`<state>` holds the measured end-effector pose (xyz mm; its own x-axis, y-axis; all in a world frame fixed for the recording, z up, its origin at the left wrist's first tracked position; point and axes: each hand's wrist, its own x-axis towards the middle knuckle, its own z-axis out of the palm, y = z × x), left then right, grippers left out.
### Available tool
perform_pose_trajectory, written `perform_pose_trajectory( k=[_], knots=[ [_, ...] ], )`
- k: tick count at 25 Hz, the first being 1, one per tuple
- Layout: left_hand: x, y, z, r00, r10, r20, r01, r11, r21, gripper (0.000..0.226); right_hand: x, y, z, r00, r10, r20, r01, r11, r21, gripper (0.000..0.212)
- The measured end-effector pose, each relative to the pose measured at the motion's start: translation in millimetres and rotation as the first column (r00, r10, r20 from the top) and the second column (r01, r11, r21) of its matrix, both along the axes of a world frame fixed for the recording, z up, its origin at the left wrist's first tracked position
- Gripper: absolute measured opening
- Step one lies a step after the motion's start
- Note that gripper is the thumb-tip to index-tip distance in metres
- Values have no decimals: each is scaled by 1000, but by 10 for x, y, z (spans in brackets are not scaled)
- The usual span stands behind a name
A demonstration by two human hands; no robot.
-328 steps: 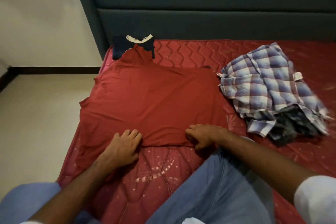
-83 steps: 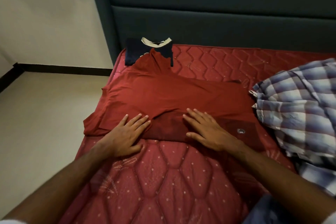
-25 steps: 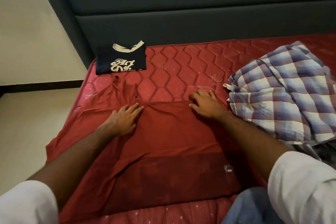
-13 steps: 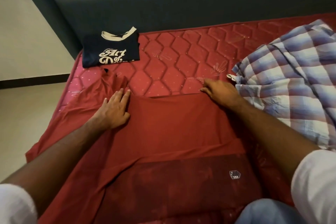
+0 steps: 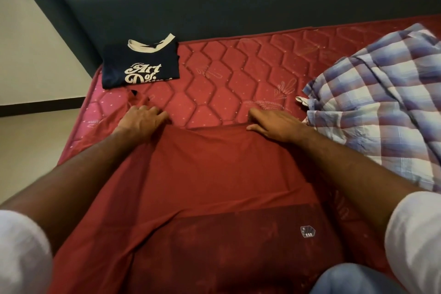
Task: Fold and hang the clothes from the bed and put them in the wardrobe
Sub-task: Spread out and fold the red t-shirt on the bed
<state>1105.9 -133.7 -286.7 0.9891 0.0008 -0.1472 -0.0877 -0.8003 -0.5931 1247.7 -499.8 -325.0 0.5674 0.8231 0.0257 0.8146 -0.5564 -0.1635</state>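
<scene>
At the far edge of the red garment (image 5: 214,174), both hands lie on the cloth: the left hand (image 5: 143,122) has its fingers bent down into the bunched left corner, seemingly gathering fabric, though whether it truly pinches it I cannot tell; the right hand (image 5: 274,123) lies with fingers straight and together, pressing the right corner flat against the mattress (image 5: 238,74). The garment spreads from the hands back toward the person, its near part showing a darker band with a small badge (image 5: 307,231); its left side trails toward the bed's edge. Beyond the left hand, a navy printed T-shirt (image 5: 140,64) sits folded near the headboard (image 5: 214,7); just beside the right hand lies a crumpled blue plaid shirt (image 5: 381,107), unfolded.

By my judgement the work is early: one piece is folded, the red one is mid-fold, the plaid shirt is untouched, and nothing has reached the wardrobe, which is not in view.

Against the frame half a second back, the left hand has shifted from flat fingers to a curled, gathering posture; the right hand has stayed at its corner.
</scene>
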Motion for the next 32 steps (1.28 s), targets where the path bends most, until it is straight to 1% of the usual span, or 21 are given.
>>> perform_pose_trajectory(
  k=[2,5,7,9,11,13,15,16,17,19,21,26,29,30,32],
  knots=[
    [-43,53,-4,998,51,29,-54,993,105,36,23,-35,-40,1000,0,6,0,999,38,35],
    [-219,121,15,995,76,62,-90,959,269,37,-7,-103,-37,996,94,6,-94,993,72,37],
    [-354,173,134,991,115,66,-130,935,329,31,-36,-164,16,991,107,77,-111,993,47,44],
    [-536,187,284,986,159,54,-167,926,340,27,-112,-229,93,983,89,162,-94,995,21,46],
    [-792,168,446,985,155,79,-172,939,297,26,-247,-284,195,965,102,241,-106,994,2,40],
    [-1097,156,619,974,142,177,-174,968,181,27,-434,-341,281,945,144,292,-139,990,-39,35],
    [-1396,184,744,956,108,272,-126,991,51,40,-635,-420,338,928,180,326,-162,983,-81,34],
    [-1555,200,778,954,92,284,-97,995,3,48,-739,-462,361,925,189,329,-166,981,-97,32],
    [-1707,208,774,956,66,286,-58,998,-39,50,-835,-501,379,927,196,321,-169,979,-112,33],
    [-2017,175,733,965,26,260,1,995,-105,49,-1038,-570,430,937,208,279,-173,974,-145,39],
    [-2251,123,632,974,-17,226,54,986,-156,50,-1190,-638,469,955,203,216,-165,970,-180,41],
    [-2594,23,354,984,-131,125,152,971,-182,42,-1409,-791,435,966,230,121,-193,946,-261,43],
    [-2659,3,299,990,-135,51,143,962,-232,34,-1426,-803,365,969,205,137,-145,923,-356,52],
    [-2672,7,273,991,-129,16,129,960,-250,33,-1413,-808,350,973,182,142,-114,915,-388,58],
    [-2690,17,235,995,-86,-59,64,949,-309,31,-1400,-820,355,985,145,99,-84,884,-461,74]
  ],
)
